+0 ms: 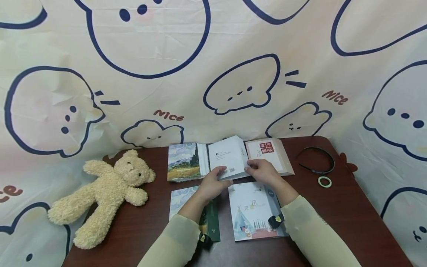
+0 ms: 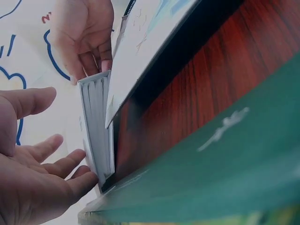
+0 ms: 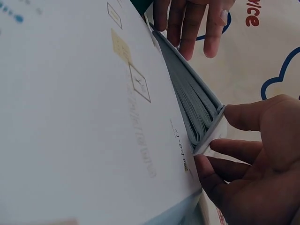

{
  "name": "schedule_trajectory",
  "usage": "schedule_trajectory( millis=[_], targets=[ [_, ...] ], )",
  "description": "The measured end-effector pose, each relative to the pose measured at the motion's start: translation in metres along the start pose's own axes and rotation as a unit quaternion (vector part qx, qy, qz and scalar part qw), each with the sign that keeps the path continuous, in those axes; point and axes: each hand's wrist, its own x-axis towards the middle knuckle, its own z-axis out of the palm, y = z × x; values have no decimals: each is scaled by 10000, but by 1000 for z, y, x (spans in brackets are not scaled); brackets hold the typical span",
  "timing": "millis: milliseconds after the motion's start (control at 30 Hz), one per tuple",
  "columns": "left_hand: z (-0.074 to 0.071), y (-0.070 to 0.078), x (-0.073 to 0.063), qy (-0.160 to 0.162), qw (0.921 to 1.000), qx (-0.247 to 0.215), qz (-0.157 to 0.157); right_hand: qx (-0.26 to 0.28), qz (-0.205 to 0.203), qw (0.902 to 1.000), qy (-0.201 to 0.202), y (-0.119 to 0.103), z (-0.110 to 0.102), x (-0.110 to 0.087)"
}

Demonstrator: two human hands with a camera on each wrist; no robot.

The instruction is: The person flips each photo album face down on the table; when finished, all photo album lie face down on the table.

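Note:
A white book (image 1: 227, 154) lies in the middle of the back row, its plain side with a barcode facing up. My right hand (image 1: 265, 172) holds its right edge near the front corner; in the right wrist view the thumb sits at the cover's corner and the other fingers (image 3: 239, 152) curl by the side. My left hand (image 1: 213, 184) is at the near left edge, its fingers spread. The left wrist view shows those fingertips (image 2: 84, 176) at the book's edge, with the thumb apart from it.
Left of the white book lies a landscape-painting book (image 1: 182, 161), right of it a book with red characters (image 1: 268, 154). Nearer are a green-edged book (image 1: 213, 220) and a tent-picture book (image 1: 248, 207). A teddy bear (image 1: 113, 189), headband (image 1: 328, 168) and green ring (image 1: 324, 181) flank them.

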Motion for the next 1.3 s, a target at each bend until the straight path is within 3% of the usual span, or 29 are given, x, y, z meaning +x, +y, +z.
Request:
schedule_trajectory(
  millis=[333, 800, 1300],
  targets=[
    [-6, 1, 1, 25, 10000, -3, 18, -302, -180, 9993, -118, -8, 3, -1],
    [-13, -2, -1, 7, 9999, -61, 80, -7, -113, 9999, 15, -13, 4, 0],
    [-40, -10, -8, 146, 9996, -139, 213, 260, -490, 9978, 355, -30, 16, 2]
  ],
)
